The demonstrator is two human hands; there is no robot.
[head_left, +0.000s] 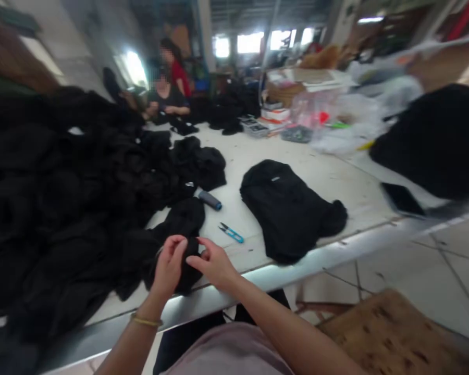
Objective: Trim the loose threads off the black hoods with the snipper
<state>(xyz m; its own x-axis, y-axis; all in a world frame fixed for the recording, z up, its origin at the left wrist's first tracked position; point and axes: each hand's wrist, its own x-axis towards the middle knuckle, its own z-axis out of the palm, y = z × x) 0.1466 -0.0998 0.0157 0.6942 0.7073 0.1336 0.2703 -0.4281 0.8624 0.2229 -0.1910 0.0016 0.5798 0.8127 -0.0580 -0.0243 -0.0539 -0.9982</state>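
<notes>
Near the table's front edge, my left hand [170, 264] pinches a black garment [188, 281] between thumb and fingers. My right hand [214, 263] is closed on the same cloth, just to the right. Which part of the garment they hold is too dark to make out. Beyond my hands lie blue thread snips [231, 233] and a grey electric trimmer [208, 199] with a blue end. A second black garment [285, 208] lies flat to the right, a small pale label at its top.
Black garments [62, 198] are heaped high on the left. A phone [402, 199] and another black pile [437, 140] sit at right. Plastic bags [347, 114] and boxes stand at the back. Two people are across the table. A wooden stool [391, 333] is below right.
</notes>
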